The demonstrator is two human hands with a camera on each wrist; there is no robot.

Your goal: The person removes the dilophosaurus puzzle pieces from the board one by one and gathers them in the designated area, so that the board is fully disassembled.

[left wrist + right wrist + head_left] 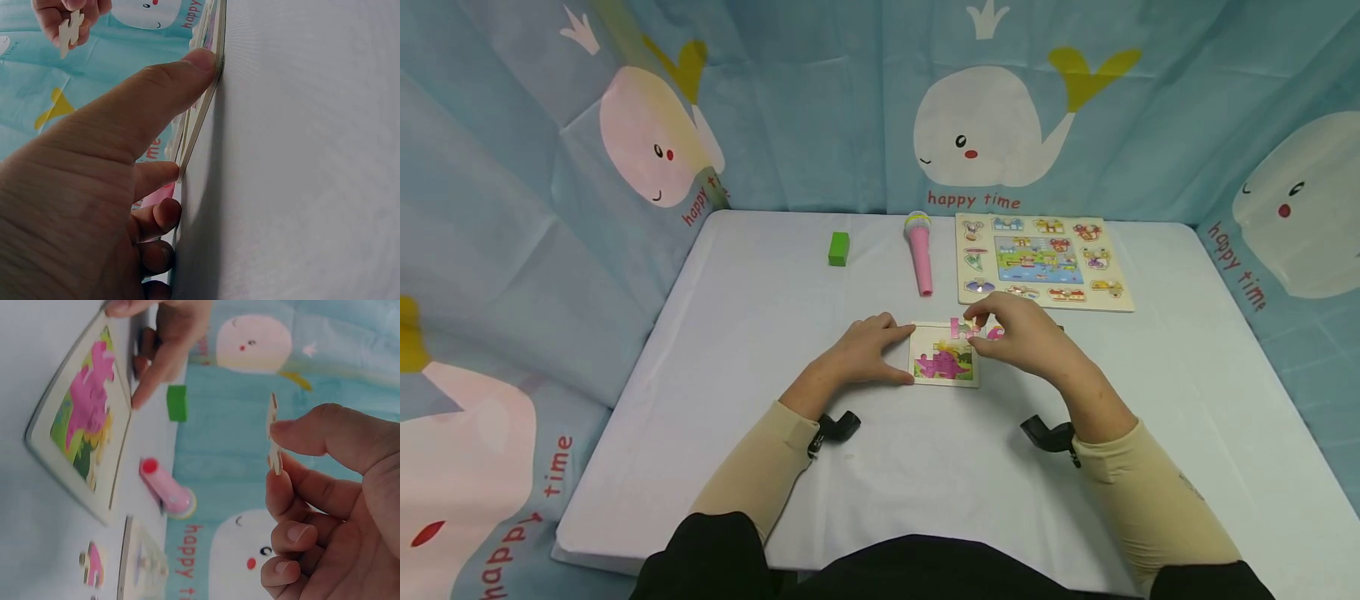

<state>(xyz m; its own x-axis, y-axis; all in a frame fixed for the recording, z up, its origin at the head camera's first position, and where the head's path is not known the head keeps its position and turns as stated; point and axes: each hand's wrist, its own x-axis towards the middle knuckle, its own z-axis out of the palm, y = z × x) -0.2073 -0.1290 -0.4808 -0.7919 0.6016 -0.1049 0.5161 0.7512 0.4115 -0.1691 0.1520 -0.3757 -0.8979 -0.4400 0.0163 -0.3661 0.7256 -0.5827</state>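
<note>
A small square jigsaw board (pixel 943 384) with a pink dinosaur picture lies on the white table, its upper part partly bare of picture. My left hand (pixel 868 350) rests at its left side, thumb at the near corner and straight index finger at the far corner. Above the board's upper right corner, my right hand (pixel 1026 337) pinches a jigsaw piece (pixel 274 434) between thumb and index finger. This piece is held upright, edge-on in the right wrist view. Another loose pink jigsaw piece (pixel 94 565) lies beside the board, partly hidden by the right hand in the head view.
Behind the board lies a pink toy microphone (pixel 921 258). A green block (pixel 838 249) stands to its left. At the back right is a larger wooden puzzle board (pixel 1120 306) with several picture pieces. A blue whale-print curtain (pixel 820 108) surrounds the table.
</note>
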